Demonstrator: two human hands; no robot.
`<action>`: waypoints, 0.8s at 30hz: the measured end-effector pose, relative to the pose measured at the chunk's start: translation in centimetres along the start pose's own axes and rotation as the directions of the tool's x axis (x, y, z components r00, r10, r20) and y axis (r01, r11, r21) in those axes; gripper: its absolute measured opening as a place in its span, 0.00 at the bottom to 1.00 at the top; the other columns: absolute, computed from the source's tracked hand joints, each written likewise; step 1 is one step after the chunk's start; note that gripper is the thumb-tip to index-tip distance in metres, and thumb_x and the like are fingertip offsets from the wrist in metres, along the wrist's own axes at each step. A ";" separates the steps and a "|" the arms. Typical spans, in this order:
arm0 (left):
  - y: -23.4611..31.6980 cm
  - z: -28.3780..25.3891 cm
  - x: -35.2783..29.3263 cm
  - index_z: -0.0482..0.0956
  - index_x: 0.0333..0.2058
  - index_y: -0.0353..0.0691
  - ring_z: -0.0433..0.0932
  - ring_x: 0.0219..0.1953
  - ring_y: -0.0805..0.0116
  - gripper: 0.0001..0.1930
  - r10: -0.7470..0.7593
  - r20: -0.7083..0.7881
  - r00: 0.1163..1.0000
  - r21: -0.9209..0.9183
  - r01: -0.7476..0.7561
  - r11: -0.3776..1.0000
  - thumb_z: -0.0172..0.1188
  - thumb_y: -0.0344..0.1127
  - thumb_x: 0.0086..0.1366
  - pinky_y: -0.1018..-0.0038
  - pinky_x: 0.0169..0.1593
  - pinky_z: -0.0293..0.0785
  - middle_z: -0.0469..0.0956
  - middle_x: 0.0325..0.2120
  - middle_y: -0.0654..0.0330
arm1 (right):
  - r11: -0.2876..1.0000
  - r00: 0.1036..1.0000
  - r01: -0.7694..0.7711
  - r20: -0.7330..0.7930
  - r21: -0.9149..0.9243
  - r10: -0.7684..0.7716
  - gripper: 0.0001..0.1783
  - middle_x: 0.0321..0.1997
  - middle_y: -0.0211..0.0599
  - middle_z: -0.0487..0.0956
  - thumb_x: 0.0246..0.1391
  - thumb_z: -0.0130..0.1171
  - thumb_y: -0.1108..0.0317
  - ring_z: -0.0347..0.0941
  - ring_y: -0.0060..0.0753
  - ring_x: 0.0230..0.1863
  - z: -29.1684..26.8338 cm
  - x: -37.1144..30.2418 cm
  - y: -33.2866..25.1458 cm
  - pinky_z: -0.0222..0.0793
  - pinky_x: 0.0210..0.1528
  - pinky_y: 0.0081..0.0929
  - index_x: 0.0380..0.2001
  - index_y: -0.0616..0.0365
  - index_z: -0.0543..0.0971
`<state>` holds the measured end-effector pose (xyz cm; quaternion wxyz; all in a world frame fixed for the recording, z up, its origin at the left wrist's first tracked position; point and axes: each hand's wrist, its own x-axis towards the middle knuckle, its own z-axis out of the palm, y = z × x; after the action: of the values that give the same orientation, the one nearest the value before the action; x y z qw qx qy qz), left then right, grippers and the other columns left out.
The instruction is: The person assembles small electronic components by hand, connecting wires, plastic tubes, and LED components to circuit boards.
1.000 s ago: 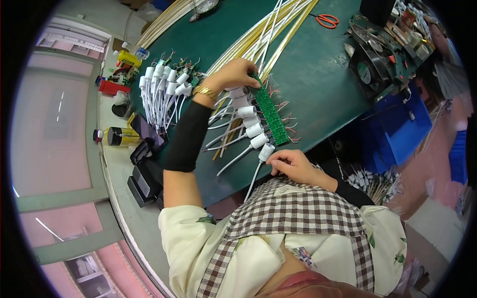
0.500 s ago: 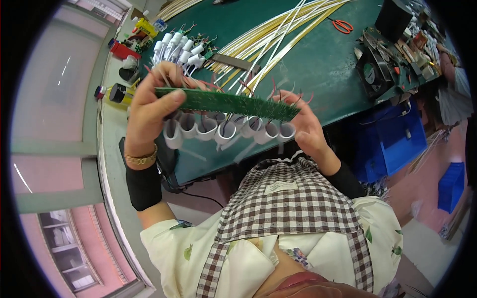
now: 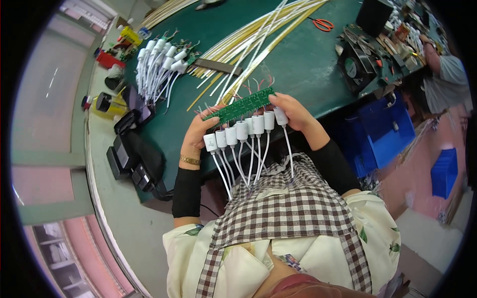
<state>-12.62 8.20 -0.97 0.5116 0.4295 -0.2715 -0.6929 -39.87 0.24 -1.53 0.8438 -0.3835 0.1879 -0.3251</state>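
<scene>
A long green circuit board is held level between my two hands, close in front of my apron. My left hand pinches its left end, thumb on the face. My right hand grips the right end, with the thumb near the corner. From the board's near edge hangs a row of several white cylindrical caps, each trailing a white cable down over the checked apron. Thin red and pale wires stick up along the far edge. My fingers under the board are mostly hidden.
On the green table lie a bundle of white caps with cables, long white and yellow strips, a flat metal bar and orange-handled scissors. A black fan stands right, blue bins below. Another person's arm shows far right.
The board has come lower and turned so its green face shows, and the caps now hang with cables toward me. My left hand moved right and down; the view shifted slightly.
</scene>
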 end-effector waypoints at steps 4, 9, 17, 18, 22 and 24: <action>0.7 0.3 0.9 0.71 0.47 0.29 0.79 0.34 0.67 0.23 0.083 0.091 0.992 0.188 -0.099 0.977 0.65 0.32 0.53 0.74 0.40 0.77 0.77 0.39 0.53 | 0.986 0.998 -0.026 0.045 -0.162 0.033 0.19 0.40 0.39 0.78 0.61 0.46 0.59 0.75 0.29 0.40 -2.5 1.5 -0.6 0.70 0.44 0.27 0.44 0.65 0.73; 1.1 0.2 1.9 0.72 0.46 0.28 0.80 0.33 0.65 0.21 0.149 0.144 0.978 0.072 -0.161 0.984 0.63 0.32 0.56 0.73 0.39 0.77 0.78 0.38 0.51 | 0.988 0.992 0.073 -0.088 -0.139 -0.086 0.16 0.39 0.38 0.78 0.62 0.46 0.60 0.76 0.28 0.37 -1.0 3.1 -0.4 0.71 0.42 0.25 0.41 0.63 0.73; 0.4 0.0 0.9 0.74 0.45 0.26 0.81 0.32 0.65 0.18 0.293 0.022 0.956 0.142 -0.293 0.946 0.62 0.30 0.57 0.73 0.38 0.77 0.79 0.37 0.49 | 0.751 0.862 0.183 -0.264 -0.635 -0.433 0.15 0.28 0.36 0.79 0.60 0.50 0.62 0.76 0.22 0.26 2.8 3.2 0.1 0.70 0.29 0.19 0.37 0.67 0.72; 0.4 -0.1 0.8 0.74 0.45 0.26 0.81 0.32 0.65 0.18 0.292 0.018 0.956 0.137 -0.292 0.947 0.62 0.30 0.57 0.73 0.38 0.77 0.79 0.37 0.49 | 0.750 0.864 0.178 -0.264 -0.636 -0.429 0.15 0.28 0.36 0.79 0.60 0.50 0.62 0.76 0.22 0.26 3.2 3.3 0.0 0.70 0.29 0.19 0.37 0.67 0.72; 1.1 0.1 0.4 0.73 0.45 0.26 0.80 0.32 0.67 0.20 0.230 0.030 0.973 0.115 -0.232 0.966 0.63 0.31 0.56 0.74 0.38 0.77 0.79 0.36 0.51 | 0.845 0.905 0.115 -0.294 -0.523 -0.306 0.15 0.29 0.36 0.78 0.62 0.48 0.60 0.74 0.21 0.27 3.3 3.4 -0.9 0.69 0.31 0.19 0.36 0.64 0.72; 2.0 -0.2 0.1 0.72 0.47 0.27 0.80 0.31 0.68 0.21 0.153 0.016 0.988 0.133 -0.154 0.979 0.63 0.31 0.56 0.75 0.39 0.76 0.79 0.36 0.53 | 0.898 0.935 0.097 -0.269 -0.429 -0.229 0.15 0.30 0.36 0.78 0.61 0.49 0.61 0.75 0.23 0.27 2.9 3.0 -1.2 0.70 0.31 0.20 0.38 0.65 0.72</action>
<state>-11.48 7.45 0.49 0.5329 0.4386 -0.3512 -0.6327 -36.54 -0.92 1.00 0.6737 -0.5094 0.3497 -0.4055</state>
